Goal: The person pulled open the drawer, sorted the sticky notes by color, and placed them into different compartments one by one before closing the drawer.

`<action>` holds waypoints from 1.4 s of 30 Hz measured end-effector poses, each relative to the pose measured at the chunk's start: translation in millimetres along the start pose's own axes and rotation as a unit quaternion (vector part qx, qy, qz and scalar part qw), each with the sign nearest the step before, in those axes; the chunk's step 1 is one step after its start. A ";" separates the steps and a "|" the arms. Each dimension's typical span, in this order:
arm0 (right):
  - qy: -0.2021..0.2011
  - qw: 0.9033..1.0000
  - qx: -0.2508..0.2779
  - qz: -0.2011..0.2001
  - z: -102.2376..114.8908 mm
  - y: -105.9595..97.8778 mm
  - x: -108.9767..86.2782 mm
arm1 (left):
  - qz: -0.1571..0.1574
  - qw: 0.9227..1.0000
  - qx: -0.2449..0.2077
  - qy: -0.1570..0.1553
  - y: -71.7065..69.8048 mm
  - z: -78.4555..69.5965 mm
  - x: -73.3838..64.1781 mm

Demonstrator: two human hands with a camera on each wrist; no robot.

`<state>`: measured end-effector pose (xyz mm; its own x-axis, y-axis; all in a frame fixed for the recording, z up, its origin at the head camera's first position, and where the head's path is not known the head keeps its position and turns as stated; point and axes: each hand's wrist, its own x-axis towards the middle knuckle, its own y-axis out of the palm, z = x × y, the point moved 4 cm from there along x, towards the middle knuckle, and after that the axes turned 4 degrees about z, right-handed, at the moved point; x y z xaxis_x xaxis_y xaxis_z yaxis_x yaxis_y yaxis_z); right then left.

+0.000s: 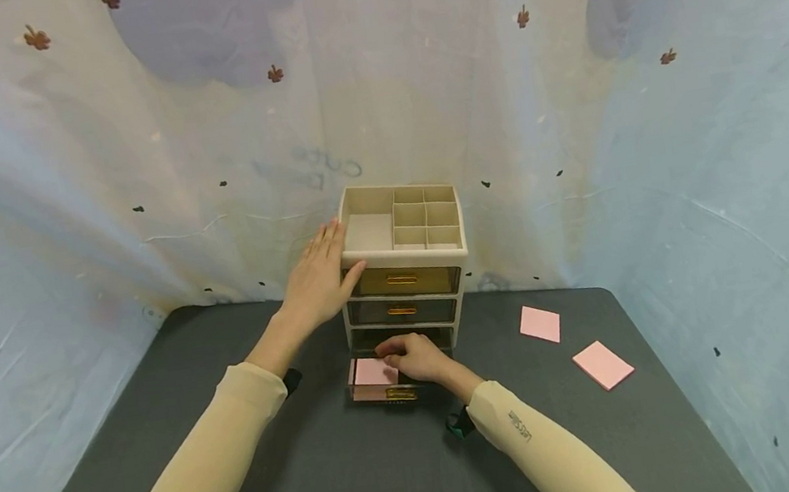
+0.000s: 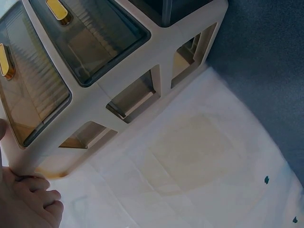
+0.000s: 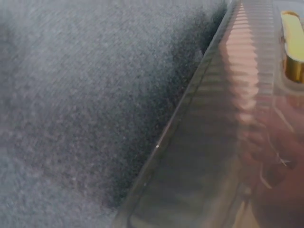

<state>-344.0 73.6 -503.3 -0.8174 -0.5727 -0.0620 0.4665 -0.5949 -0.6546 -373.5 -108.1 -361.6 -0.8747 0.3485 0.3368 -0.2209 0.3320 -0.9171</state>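
A cream drawer organizer (image 1: 405, 256) with a divided top tray stands at the back of the table. My left hand (image 1: 319, 277) holds its upper left side, thumb on the front edge; in the left wrist view the fingers (image 2: 40, 192) bend round the top corner. Its bottom drawer (image 1: 377, 392), see-through with a gold handle (image 1: 401, 395), is pulled out. Pink sticky notes (image 1: 376, 371) lie in the drawer's left part. My right hand (image 1: 418, 358) reaches over the drawer, fingertips at the notes' right edge, thumb and forefinger slightly apart. The right wrist view shows the drawer front (image 3: 199, 156) close up.
Two pink sticky note pads, one (image 1: 540, 324) farther back and one (image 1: 604, 364) nearer, lie on the dark table (image 1: 337, 481) to the right. The upper drawers (image 1: 404, 310) are closed. Patterned cloth (image 1: 374, 97) hangs behind and at both sides.
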 end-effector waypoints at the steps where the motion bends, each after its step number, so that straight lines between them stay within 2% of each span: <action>1: -0.004 1.000 -0.005 -0.003 0.5 -0.5 -0.8 | 0.001 1.000 0.000 -0.002 0.2 -0.1 -0.1; 7: -0.022 0.999 -0.016 -0.020 7.5 -4.4 -9.3 | 0.009 1.000 0.002 -0.005 0.7 -0.9 -0.3; 16: -0.051 0.998 0.013 -0.047 16.6 -11.2 -28.7 | 0.006 1.000 0.002 -0.002 0.4 0.1 -0.6; 25: -0.081 0.992 0.027 -0.096 21.9 -23.8 -47.8 | 0.008 1.000 -0.003 -0.003 -1.0 -2.1 -0.6; 32: -0.068 0.987 0.072 -0.131 20.3 -33.9 -64.8 | 0.003 1.000 -0.004 -0.001 0.2 -1.3 0.3; 38: -0.081 0.977 0.102 -0.168 14.3 -42.3 -79.5 | -0.003 1.000 0.003 0.000 2.5 1.3 2.0; 42: -0.076 0.973 0.119 -0.180 6.4 -47.2 -89.0 | -0.004 1.000 0.005 0.000 4.0 2.9 3.2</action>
<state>-291.1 149.1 -462.0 -0.8916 -0.3686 0.2630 0.2390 -0.8764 -0.4182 -378.5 -108.2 -364.8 -0.8730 0.3451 0.3448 -0.2332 0.3255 -0.9163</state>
